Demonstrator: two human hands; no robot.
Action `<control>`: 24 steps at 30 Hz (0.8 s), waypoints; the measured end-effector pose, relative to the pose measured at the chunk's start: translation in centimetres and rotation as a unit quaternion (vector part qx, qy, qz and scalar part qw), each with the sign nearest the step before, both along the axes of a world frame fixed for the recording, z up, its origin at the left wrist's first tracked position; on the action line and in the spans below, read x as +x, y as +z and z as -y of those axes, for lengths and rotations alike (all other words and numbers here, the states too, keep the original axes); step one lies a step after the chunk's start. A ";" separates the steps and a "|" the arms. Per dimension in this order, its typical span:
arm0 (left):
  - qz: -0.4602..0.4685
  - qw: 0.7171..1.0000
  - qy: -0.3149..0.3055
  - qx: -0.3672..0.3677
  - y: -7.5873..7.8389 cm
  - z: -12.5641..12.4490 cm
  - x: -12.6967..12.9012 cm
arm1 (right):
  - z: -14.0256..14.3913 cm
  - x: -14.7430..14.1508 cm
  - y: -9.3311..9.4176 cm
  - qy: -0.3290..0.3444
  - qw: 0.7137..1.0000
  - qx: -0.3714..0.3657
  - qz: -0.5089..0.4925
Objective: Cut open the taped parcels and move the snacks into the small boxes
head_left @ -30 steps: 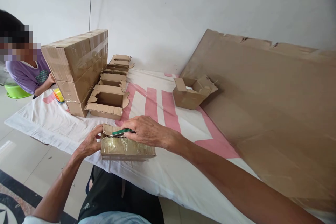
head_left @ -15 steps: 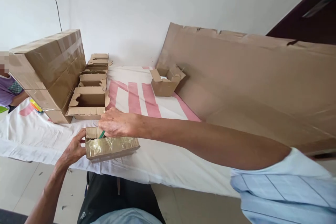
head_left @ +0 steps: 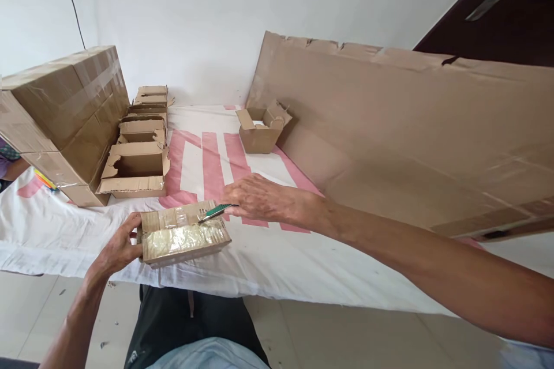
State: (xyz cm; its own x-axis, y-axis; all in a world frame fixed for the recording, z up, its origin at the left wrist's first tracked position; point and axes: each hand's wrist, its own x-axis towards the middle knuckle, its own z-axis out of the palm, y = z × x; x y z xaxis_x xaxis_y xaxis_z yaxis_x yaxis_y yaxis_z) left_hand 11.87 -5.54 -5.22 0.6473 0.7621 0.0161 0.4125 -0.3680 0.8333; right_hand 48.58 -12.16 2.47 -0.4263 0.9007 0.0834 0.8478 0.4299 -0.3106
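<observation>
A taped cardboard box point(head_left: 186, 240) is lying near the front edge of the cloth-covered counter point(head_left: 320, 271), its long sides running roughly left to right and its shiny, creased tape facing up. The left hand point(head_left: 113, 249) is holding the box's left end, the fingers bending around the far corner and the thumb pressing nearer the front, so they are standing only as far apart as that end needs. The right hand point(head_left: 251, 199) is gripping a green utility knife point(head_left: 217, 211), its fingers closing around the handle, while the blade is pointing left over the lengthwise seam; whether the tip is touching the tape is too small to tell. To the left, a stack of closed boxes point(head_left: 64, 105) is standing beside a row of open boxes point(head_left: 136, 185). Farther back, a separate open box point(head_left: 259, 140) is sitting just in front of a large cardboard sheet point(head_left: 389, 121), which is leaning at a slant. Another person's forearm point(head_left: 16, 169) is showing at the left edge, beside the stack.
</observation>
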 end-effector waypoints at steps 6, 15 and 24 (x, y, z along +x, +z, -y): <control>-0.007 1.000 0.011 0.005 0.1 0.0 -0.1 | 1.6 3.4 -0.8 -0.009 0.998 0.001 0.061; 0.013 1.000 -0.010 -0.004 -0.1 0.0 0.1 | 4.2 5.8 -1.0 -0.110 0.981 0.010 -0.157; 0.019 0.999 0.000 0.027 -0.6 0.0 -0.6 | 7.3 6.5 -13.5 -0.277 0.933 0.034 -0.227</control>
State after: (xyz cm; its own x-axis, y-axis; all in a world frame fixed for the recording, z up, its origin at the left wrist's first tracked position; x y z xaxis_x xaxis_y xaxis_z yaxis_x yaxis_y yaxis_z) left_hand 11.31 -5.55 -5.82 0.6459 0.7592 0.0804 0.3816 -0.4123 0.8273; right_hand 55.10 -19.51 -10.98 0.1964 0.9584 0.2071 0.7334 -0.0034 -0.6798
